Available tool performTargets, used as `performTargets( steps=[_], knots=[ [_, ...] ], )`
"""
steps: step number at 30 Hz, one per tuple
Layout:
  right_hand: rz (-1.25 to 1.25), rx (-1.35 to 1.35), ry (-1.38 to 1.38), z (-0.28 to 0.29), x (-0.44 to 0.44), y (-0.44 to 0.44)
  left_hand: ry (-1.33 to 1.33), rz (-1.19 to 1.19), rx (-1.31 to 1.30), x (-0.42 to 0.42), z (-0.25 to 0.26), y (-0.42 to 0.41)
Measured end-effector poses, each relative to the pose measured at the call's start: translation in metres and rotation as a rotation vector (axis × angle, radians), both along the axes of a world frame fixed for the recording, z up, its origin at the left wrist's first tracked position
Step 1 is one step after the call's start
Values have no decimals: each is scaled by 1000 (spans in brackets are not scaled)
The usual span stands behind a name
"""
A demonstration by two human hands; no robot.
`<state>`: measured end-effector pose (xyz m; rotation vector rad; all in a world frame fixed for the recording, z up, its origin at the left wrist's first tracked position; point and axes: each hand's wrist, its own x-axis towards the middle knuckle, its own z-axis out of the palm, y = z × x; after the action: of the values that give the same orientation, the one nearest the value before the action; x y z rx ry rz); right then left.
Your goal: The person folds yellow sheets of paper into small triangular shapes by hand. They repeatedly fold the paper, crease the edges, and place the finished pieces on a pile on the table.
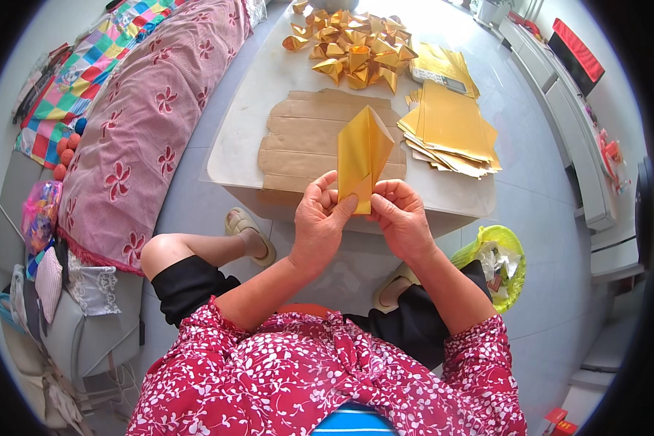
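Observation:
A partly folded sheet of gold foil paper [355, 158] stands upright between my hands, above the near edge of a flattened piece of brown cardboard [305, 139]. My left hand [321, 218] grips its lower left part, with the thumb across the front. The fingers and thumb of my right hand [400, 218] pinch its lower right edge. To the right lies a fanned stack of flat gold paper sheets [452, 125]. Many folded gold paper pieces [354, 46] are heaped at the far side of the white table [240, 136].
A cordless phone handset [438, 79] rests on more gold sheets. Beside my right knee stands a bin with a yellow-green liner [468, 248] holding waste. A sofa under a pink flowered cover [141, 109] runs along the left, and a white low cabinet [550, 98] along the right.

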<state>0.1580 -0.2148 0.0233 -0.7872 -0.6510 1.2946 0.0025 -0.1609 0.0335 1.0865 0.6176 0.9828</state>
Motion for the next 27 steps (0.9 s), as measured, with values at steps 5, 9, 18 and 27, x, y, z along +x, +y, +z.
performTargets(
  steps=[5,9,18,27],
  knots=[
    [3,-1,-3,-1,0,1,24,-19,46,0,0,0],
    [10,-16,9,-2,0,2,-20,-13,106,2,-2,-3],
    [30,-26,22,-5,1,4,-18,-5,197,4,-8,-4],
    [88,-12,158,-5,1,5,-48,-19,155,1,-4,2]
  ],
)
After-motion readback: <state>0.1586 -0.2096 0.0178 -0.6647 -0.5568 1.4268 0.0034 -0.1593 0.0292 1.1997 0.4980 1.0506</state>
